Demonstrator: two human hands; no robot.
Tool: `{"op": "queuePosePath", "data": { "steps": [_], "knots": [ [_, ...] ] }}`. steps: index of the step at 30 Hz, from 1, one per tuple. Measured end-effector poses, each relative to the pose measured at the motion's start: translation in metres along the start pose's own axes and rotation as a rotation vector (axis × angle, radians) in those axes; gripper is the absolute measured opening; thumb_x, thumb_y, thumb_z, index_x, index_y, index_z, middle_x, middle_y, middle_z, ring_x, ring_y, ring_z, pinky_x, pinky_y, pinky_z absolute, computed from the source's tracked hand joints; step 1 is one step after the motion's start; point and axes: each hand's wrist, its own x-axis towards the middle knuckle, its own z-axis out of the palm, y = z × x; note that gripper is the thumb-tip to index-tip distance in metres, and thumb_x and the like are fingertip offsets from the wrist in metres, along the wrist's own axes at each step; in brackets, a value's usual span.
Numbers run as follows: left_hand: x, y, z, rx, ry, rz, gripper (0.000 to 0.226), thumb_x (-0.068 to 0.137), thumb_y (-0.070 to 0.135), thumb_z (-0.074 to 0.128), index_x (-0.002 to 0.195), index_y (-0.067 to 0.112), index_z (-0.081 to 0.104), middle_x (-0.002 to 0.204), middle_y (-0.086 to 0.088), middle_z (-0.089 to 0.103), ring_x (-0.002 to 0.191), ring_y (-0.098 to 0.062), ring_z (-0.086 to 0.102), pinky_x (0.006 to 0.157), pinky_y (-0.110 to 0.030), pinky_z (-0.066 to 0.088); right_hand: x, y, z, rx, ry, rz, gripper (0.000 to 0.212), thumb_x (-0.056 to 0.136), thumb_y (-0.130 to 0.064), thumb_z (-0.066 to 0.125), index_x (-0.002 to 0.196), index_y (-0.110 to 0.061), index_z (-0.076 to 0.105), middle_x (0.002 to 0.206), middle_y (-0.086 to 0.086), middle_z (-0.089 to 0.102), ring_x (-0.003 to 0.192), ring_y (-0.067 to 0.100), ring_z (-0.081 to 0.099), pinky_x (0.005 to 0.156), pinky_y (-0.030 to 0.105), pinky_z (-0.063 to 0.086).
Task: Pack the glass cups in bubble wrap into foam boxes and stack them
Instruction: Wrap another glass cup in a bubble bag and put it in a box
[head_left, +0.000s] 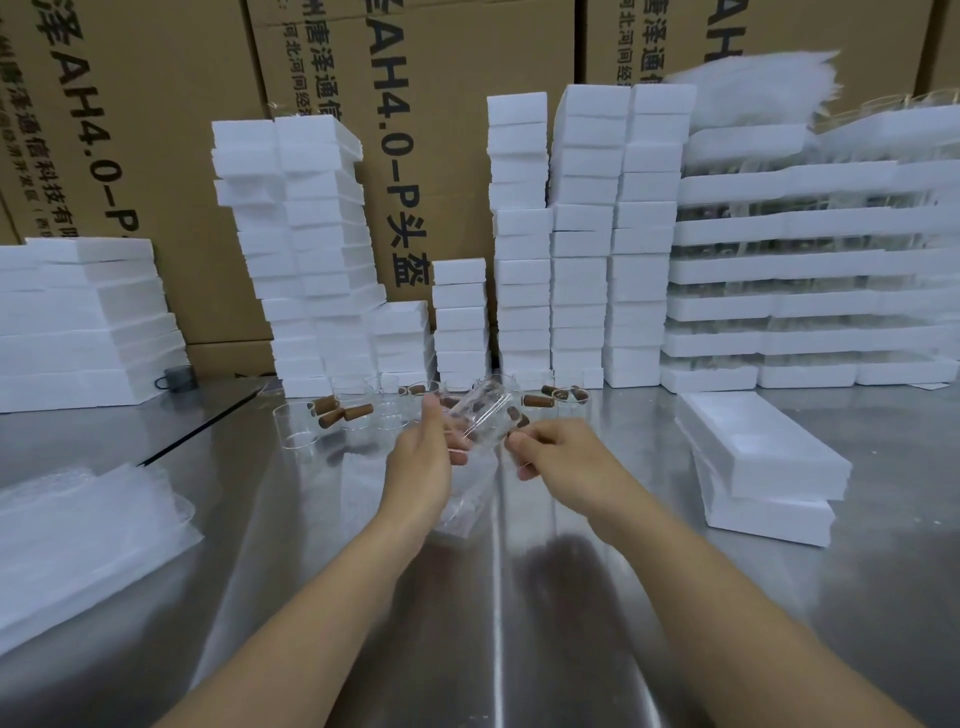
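Observation:
A clear glass cup (485, 415) with a brown wooden handle is held tilted above the steel table, between both hands. My left hand (423, 457) grips its left side and also holds a clear bubble-wrap bag (467, 501) that hangs below. My right hand (553, 457) pinches the cup's right side near the handle. More glass cups (353, 410) with brown handles stand and lie behind the hands. Two foam boxes (763, 457) lie stacked at the right.
A pile of bubble-wrap bags (78, 530) lies at the left front. Tall stacks of white foam boxes (582, 234) line the back, with foam trays of glassware (810, 291) at right and foam slabs (78, 322) at left. Cardboard cartons (156, 104) stand behind.

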Motion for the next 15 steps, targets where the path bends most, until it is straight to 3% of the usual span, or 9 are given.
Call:
{"op": "queuePosePath", "data": {
  "steps": [2,4,6,9,15],
  "knots": [
    [0.002,-0.006,-0.007,0.224,-0.051,0.133,0.052,0.1,0.075,0.038,0.093,0.035,0.07,0.091,0.007,0.074,0.085,-0.011,0.068,0.079,-0.037,0.05,0.001,0.0,-0.005,0.15,0.048,0.106,0.022,0.105,-0.018,0.057,0.088,-0.009,0.069,0.077,0.001,0.063,0.055,0.004,0.06,0.05,0.008,0.041],
    [0.004,-0.013,-0.015,0.633,-0.164,0.191,0.039,0.087,0.075,0.058,0.1,0.039,0.065,0.102,0.014,0.067,0.092,-0.008,0.065,0.078,-0.035,0.048,0.002,0.001,-0.009,0.25,0.088,0.182,0.017,0.104,-0.018,0.057,0.09,-0.013,0.067,0.076,-0.001,0.065,0.052,0.002,0.062,0.056,0.018,0.041],
    [0.004,-0.019,-0.021,0.914,-0.234,0.185,0.036,0.083,0.069,0.07,0.102,0.039,0.069,0.097,0.018,0.065,0.095,-0.01,0.065,0.079,-0.033,0.048,0.001,0.002,-0.013,0.303,0.116,0.242,0.01,0.101,-0.018,0.06,0.094,-0.015,0.066,0.081,0.0,0.066,0.051,0.0,0.063,0.059,0.024,0.037],
    [0.003,-0.019,-0.023,0.939,-0.196,0.204,0.019,0.09,0.053,0.07,0.089,0.036,0.076,0.085,0.018,0.07,0.087,-0.01,0.067,0.077,-0.031,0.053,0.001,0.002,-0.013,0.317,0.121,0.285,0.007,0.099,-0.018,0.063,0.102,-0.015,0.069,0.085,0.0,0.068,0.051,-0.001,0.065,0.061,0.024,0.038],
    [0.006,-0.006,-0.025,0.831,-0.138,0.161,0.018,0.092,0.038,0.065,0.078,0.032,0.075,0.08,0.016,0.074,0.082,-0.01,0.069,0.073,-0.03,0.054,0.001,-0.001,-0.008,0.244,0.121,0.23,0.008,0.099,-0.018,0.061,0.093,-0.016,0.066,0.082,0.002,0.068,0.057,0.006,0.068,0.063,0.026,0.039]
  ]
}}
